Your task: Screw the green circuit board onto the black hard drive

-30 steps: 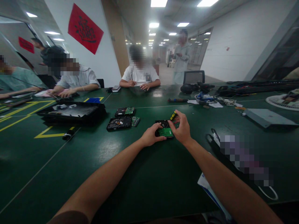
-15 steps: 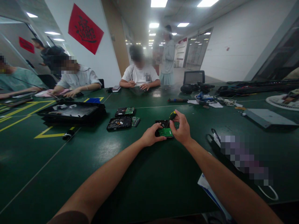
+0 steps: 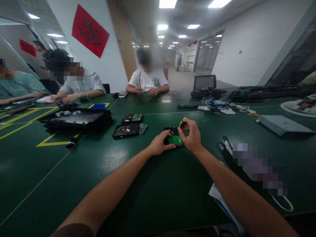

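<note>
On the green table lies a hard drive (image 3: 175, 141), black-cased, with a green circuit board facing up. My left hand (image 3: 160, 143) grips its left side, thumb along the near edge and fingers over the far left corner. Above the drive's right side, my right hand (image 3: 192, 134) pinches a small screwdriver (image 3: 182, 123) by its yellow and black handle. The handle tilts, and the tip is too small to make out against the board. Two other hard drives lie to the left, a near one (image 3: 126, 130) and a far one (image 3: 132, 118), beside a loose circuit board (image 3: 143, 128).
A black tray-like casing (image 3: 76, 117) sits at the left, with a black cylinder (image 3: 72, 142) before it. At the right are a grey metal box (image 3: 283, 125), a blurred-out pouch (image 3: 259, 169) and cables (image 3: 217, 102). Across the table a person (image 3: 148, 77) works; others sit at the left.
The screwdriver handle has turned slightly in my right hand's fingers, showing more yellow. My left hand stays on the hard drive. A standing person in the background has gone from view.
</note>
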Tool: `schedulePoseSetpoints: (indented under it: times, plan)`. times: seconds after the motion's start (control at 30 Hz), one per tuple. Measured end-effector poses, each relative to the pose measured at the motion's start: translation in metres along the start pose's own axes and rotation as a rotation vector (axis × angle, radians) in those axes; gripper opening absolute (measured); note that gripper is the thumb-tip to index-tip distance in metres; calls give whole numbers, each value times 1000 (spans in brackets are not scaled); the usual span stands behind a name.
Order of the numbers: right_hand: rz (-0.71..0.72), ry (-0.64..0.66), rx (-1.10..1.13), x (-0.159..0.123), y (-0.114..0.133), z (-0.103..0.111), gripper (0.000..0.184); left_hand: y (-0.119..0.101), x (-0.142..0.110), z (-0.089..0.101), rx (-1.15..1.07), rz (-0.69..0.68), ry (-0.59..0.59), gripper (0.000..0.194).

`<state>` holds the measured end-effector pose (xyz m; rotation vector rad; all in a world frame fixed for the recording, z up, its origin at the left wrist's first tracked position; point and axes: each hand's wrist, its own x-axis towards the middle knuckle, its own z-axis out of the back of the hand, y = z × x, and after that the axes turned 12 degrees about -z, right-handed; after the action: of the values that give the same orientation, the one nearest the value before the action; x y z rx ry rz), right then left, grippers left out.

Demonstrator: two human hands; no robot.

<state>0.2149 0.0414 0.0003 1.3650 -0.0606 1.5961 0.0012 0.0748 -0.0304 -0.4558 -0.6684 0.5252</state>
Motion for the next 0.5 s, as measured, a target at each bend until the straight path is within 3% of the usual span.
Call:
schedulePoseSetpoints:
  times: [0.5]
  plan:
    - [11, -27, -49, 0, 2, 1, 59, -2, 0, 2, 31, 1, 13, 65]
